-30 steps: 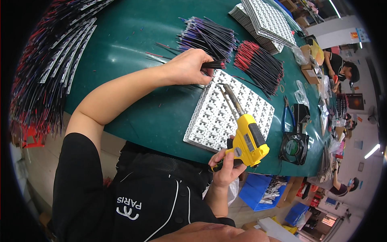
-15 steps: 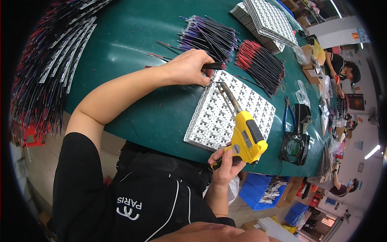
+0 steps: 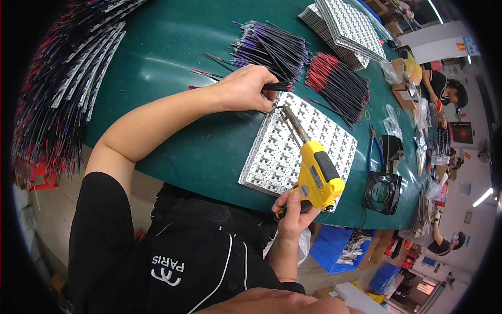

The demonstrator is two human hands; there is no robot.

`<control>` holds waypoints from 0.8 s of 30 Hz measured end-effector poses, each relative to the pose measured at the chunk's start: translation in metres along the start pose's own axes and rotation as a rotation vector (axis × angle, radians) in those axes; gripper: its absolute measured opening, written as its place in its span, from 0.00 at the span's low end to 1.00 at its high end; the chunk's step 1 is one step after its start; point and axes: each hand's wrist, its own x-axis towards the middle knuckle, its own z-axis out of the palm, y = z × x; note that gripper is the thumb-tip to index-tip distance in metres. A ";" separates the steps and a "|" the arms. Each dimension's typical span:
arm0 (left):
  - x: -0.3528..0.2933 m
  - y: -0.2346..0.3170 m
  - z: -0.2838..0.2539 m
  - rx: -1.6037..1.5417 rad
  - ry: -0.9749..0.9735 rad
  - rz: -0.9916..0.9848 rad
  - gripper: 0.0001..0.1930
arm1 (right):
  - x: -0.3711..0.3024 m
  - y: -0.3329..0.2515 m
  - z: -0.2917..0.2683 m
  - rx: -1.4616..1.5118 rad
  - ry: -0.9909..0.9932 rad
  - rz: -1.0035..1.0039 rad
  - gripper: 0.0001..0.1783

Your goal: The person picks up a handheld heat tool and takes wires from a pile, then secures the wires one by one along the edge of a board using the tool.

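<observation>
My right hand [image 3: 295, 214] is closed round the handle of a yellow soldering gun [image 3: 320, 175]. The gun's tip reaches the upper left corner of a white panel [image 3: 272, 162] covered in rows of small raised parts. At that corner my left hand [image 3: 248, 89] is closed on several black wires [image 3: 280, 86] with red ends. Its fingertips pinch close to the panel's edge, beside the tip. What exactly they press there is too small to make out. The panel appears to lie on others like it, near the table's front edge.
Beyond the panel lie a bundle of red-tipped black wires [image 3: 340, 86] and a purple-tipped bundle [image 3: 272, 49]. White panels [image 3: 350, 29] are stacked far right. Blue-handled pliers [image 3: 373, 149] and a small black fan [image 3: 383, 191] lie to the right. Wired strips [image 3: 78, 73] fill the left.
The soldering gun has shifted slightly left and its body has tilted a little, with its tip drawn nearer the panel's corner. My left hand has hardly moved.
</observation>
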 end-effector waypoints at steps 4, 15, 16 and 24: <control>0.001 0.000 0.002 -0.013 -0.004 0.013 0.07 | 0.003 -0.005 -0.004 0.061 0.056 -0.030 0.17; 0.002 -0.003 0.000 -0.044 -0.033 -0.003 0.06 | -0.003 0.001 -0.009 0.085 0.075 0.034 0.17; 0.003 -0.005 -0.001 -0.074 -0.055 -0.017 0.06 | -0.002 0.000 -0.008 0.089 0.056 0.034 0.16; 0.006 -0.007 -0.003 -0.090 -0.123 -0.027 0.06 | -0.005 0.000 -0.005 0.089 0.070 0.038 0.14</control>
